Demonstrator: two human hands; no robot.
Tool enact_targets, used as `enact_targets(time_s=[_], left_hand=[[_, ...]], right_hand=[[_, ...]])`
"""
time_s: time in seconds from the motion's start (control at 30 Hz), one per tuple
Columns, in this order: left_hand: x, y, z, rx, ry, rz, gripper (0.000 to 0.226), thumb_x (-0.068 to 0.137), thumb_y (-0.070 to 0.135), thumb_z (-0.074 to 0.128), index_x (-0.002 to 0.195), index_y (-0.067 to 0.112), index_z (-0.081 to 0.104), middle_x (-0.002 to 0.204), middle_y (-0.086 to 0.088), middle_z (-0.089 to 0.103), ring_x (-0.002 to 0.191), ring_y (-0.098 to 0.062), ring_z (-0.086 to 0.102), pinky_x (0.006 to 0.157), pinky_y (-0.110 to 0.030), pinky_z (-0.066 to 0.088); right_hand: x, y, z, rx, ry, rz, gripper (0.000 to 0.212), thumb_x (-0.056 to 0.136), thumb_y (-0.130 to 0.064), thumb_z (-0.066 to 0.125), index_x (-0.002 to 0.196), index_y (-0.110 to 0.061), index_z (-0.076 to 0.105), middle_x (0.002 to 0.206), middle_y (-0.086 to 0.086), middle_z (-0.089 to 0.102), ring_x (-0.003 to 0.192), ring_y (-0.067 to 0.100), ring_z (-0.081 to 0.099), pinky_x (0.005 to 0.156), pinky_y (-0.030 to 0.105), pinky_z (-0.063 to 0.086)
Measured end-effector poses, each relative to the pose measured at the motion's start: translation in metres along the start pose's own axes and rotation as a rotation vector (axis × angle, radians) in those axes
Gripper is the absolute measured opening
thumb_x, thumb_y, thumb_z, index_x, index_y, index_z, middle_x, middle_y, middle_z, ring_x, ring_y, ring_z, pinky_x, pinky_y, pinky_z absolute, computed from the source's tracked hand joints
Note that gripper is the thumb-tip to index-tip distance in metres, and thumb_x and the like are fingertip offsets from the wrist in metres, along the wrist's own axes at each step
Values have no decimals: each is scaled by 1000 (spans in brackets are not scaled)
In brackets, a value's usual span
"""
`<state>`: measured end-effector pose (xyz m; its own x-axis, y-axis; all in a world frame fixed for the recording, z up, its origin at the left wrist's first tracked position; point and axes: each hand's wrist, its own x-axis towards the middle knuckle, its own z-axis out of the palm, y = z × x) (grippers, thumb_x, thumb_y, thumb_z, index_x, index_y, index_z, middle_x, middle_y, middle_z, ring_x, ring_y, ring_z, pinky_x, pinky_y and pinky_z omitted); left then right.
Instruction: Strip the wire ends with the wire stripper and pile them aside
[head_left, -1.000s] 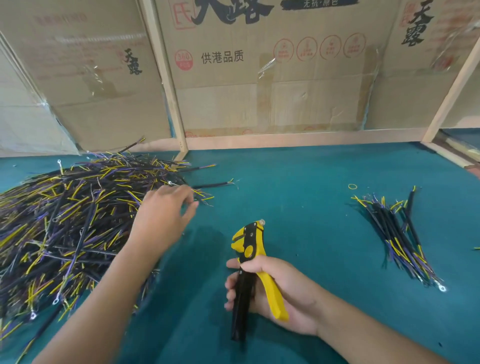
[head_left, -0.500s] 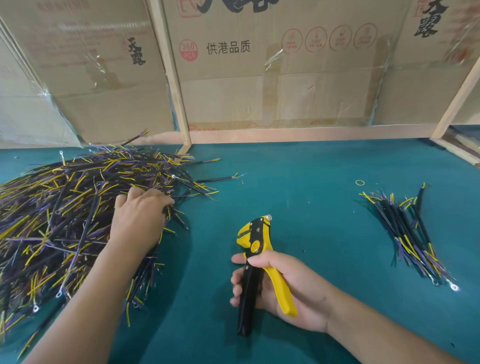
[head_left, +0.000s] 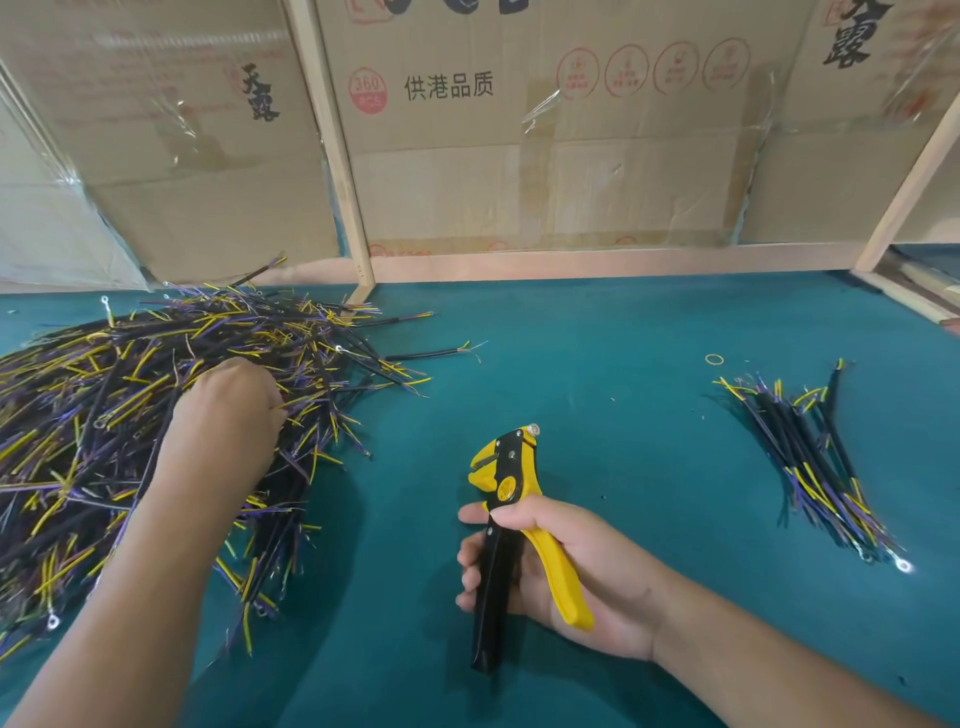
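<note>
- I see the left hand (head_left: 226, 415) reaching into the big wire pile (head_left: 104, 415) on the left side of the green table (head_left: 597, 364), knuckles up, fingers curled down among the strands.
- I cannot tell whether those fingers have closed on a wire; the fingertips are buried in the heap and hidden by the back of the hand.
- The pile is a loose tangle of black-sheathed wires with yellow and purple ends, some tipped with small metal ring terminals; it spreads from the left edge toward the table's middle.
- The right hand (head_left: 561, 577) grips the wire stripper (head_left: 511, 525) near the table's centre, fingers wrapped round the black handle, thumb lying across the top near the pivot.
- The tool stands roughly upright, yellow and black head pointing away from me; the yellow handle splays out to the right of the black one.
- A small wire pile (head_left: 810, 467) lies on the right side of the table, well apart from both hands, strands roughly parallel.
- A rubber band (head_left: 715, 359) lies just beyond that small pile.
- Cardboard panels (head_left: 545, 156) in a wooden frame (head_left: 332, 145) stand along the table's far edge.
</note>
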<state>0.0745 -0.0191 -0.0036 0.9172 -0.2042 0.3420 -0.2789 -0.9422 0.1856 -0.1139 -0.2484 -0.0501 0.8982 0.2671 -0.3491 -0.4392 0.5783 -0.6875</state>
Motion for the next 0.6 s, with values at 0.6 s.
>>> enact_targets(time_s=[0.6], left_hand=[[-41, 74, 15, -522, 7, 436, 19, 100, 34, 57, 82, 26, 62, 70, 19, 66, 51, -8, 48, 51, -28, 35]], right_hand=[[0, -1, 2, 11, -15, 9, 55, 80, -20, 64, 130, 0, 51, 89, 21, 64, 76, 30, 65, 80, 46, 57]])
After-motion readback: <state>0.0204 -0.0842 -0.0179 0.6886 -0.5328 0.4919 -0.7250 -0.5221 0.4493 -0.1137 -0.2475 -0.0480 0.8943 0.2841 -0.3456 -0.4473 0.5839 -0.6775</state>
